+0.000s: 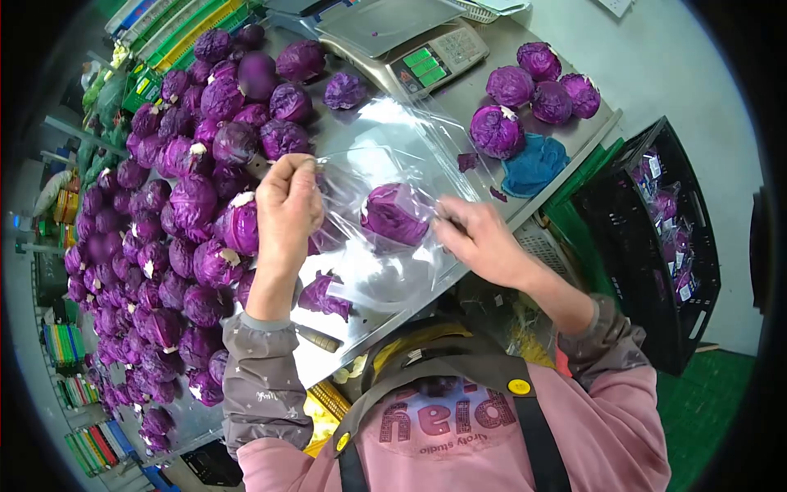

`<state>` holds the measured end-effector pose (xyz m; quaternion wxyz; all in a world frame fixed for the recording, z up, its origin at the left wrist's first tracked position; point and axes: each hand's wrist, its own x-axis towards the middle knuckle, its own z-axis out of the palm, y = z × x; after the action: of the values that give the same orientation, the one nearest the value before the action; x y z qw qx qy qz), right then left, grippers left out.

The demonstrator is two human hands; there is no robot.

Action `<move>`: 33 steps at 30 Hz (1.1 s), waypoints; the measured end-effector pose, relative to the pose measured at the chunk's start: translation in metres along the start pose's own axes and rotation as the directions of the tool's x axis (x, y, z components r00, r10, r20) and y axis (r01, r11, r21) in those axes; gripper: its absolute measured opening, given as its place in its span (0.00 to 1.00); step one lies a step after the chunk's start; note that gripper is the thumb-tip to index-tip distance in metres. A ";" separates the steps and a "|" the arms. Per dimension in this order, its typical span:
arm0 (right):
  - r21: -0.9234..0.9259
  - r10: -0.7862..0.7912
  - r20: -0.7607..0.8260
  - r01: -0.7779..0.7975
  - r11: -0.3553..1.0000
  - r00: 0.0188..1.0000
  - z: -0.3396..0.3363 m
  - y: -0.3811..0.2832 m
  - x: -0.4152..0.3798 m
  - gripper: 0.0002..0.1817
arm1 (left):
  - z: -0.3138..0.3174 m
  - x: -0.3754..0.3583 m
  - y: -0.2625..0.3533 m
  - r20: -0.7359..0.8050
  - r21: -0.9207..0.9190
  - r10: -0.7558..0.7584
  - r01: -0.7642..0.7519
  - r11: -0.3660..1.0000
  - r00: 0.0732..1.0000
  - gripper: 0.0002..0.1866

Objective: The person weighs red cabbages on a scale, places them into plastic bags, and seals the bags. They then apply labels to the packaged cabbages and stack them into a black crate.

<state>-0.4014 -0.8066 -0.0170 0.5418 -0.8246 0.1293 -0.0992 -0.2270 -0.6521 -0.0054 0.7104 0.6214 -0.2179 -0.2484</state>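
Observation:
Between my hands, a red cabbage (395, 215) lies inside or under a clear plastic bag (348, 184) over the metal table. My left hand (288, 201) pinches the bag's left edge between thumb and fingers, beside the large heap of cabbages. On the other side, my right hand (474, 234) has its fingers closed on the bag's right side, close to the cabbage. Loose purple leaves (325, 295) lie on the table below the bag, near a knife handle (318, 338).
Many cabbages (193, 201) fill the left side. A scale (438, 57) stands at the back. Several cabbages (510, 86) and a blue cloth (534, 166) lie at the right. Beyond the table edge, a black crate (635, 271) holds bagged cabbages.

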 end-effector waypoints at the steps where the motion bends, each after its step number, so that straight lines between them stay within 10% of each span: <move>1: -0.022 0.014 -0.006 -0.014 1.000 1.000 0.003 0.002 -0.009 0.09 | 0.002 -0.004 0.000 -0.004 0.015 -0.027 0.027 1.000 1.000 0.05; 3: 0.076 0.127 0.003 -0.126 0.989 0.992 0.005 0.003 -0.023 0.09 | 0.000 -0.015 -0.001 -0.020 0.096 -0.111 0.113 0.989 0.994 0.06; 6: 0.098 0.145 -0.013 -0.143 0.985 0.989 0.008 0.004 -0.034 0.09 | -0.006 -0.053 -0.009 -0.032 0.716 0.116 -0.058 0.696 0.993 0.31; 9: 0.052 0.184 0.006 -0.184 0.982 0.983 0.009 -0.002 -0.037 0.08 | -0.027 -0.092 -0.057 -0.048 0.765 0.245 -0.122 0.633 0.968 0.49; 11: 0.049 0.149 -0.022 -0.148 0.988 0.989 0.011 -0.005 -0.036 0.07 | -0.023 -0.122 -0.060 -0.155 0.142 -0.464 0.485 0.863 0.872 0.39; 13: -0.026 0.125 -0.016 -0.126 0.992 0.992 0.012 -0.008 -0.036 0.07 | -0.023 -0.136 -0.056 0.091 -0.223 -0.767 0.764 0.606 0.635 0.24; 14: -0.103 0.101 -0.018 -0.102 0.989 0.995 0.011 -0.010 -0.035 0.08 | -0.027 -0.142 -0.059 0.256 -0.305 -0.799 0.830 0.468 0.544 0.20; 19: -0.190 -0.100 -0.084 0.083 0.978 0.991 0.019 -0.064 -0.027 0.08 | -0.016 -0.144 -0.027 0.333 -0.417 -0.660 0.733 0.537 0.673 0.16; 22: -0.395 -0.550 0.178 0.571 0.720 0.816 0.049 -0.069 -0.019 0.09 | -0.012 -0.143 -0.013 0.349 -0.553 -0.667 0.720 0.420 0.658 0.15; 30: -0.533 -0.420 0.479 0.635 0.559 0.771 0.079 -0.067 -0.022 0.08 | -0.017 -0.141 -0.007 0.413 -0.656 -0.636 0.698 0.289 0.651 0.14; 33: -0.482 -0.260 0.615 0.617 0.622 0.744 0.064 -0.088 -0.013 0.17 | -0.020 -0.134 -0.014 0.352 -0.530 -0.612 0.690 0.493 0.708 0.15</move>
<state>-0.3845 -0.7135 0.0386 0.1850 -0.9619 -0.1990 0.0305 -0.3210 -0.5543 -0.0221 0.7127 0.3671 0.0879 -0.5912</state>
